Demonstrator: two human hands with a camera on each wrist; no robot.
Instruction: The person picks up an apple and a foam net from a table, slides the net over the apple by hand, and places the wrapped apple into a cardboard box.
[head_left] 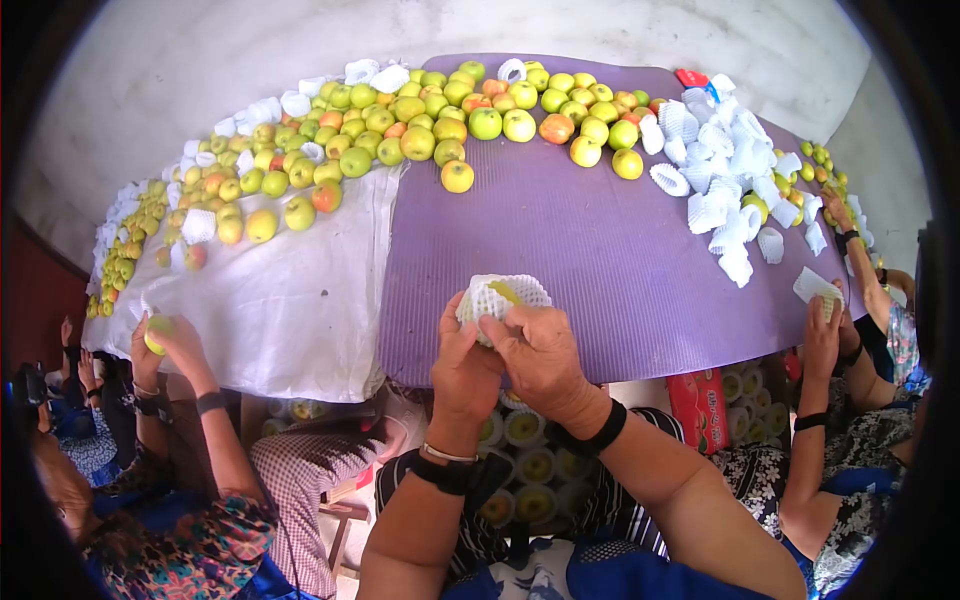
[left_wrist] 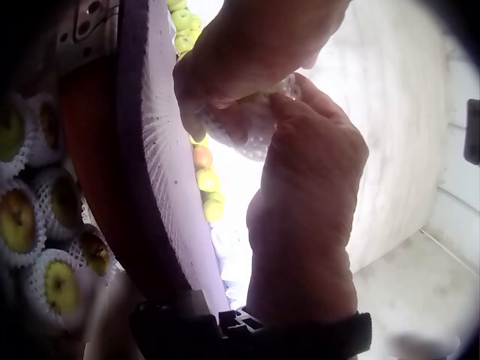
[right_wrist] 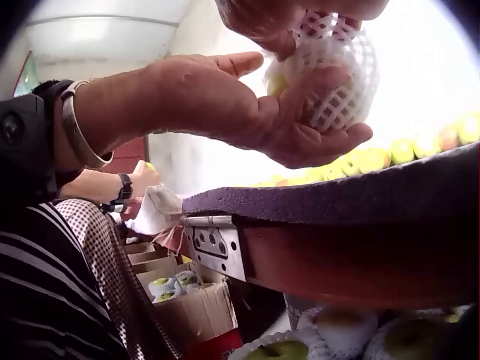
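Above the near edge of the purple mat (head_left: 540,240), both hands are around an apple (head_left: 507,292) covered mostly by a white foam net (head_left: 490,298). The left hand (head_left: 466,368) holds it from the left and below; in the right wrist view this left hand (right_wrist: 277,112) has its fingers curled under the netted fruit. The right hand (head_left: 545,360) pinches the net's near right side with thumb and fingers. Part of the yellow-green skin shows at the top. In the left wrist view the net (left_wrist: 259,131) sits between both hands.
Loose apples (head_left: 417,143) line the far side of the table. White foam nets (head_left: 715,150) are heaped at the right. People's hands (head_left: 180,350) work at left and right. Netted apples (head_left: 535,466) lie below the table edge, near a red box (head_left: 698,410).
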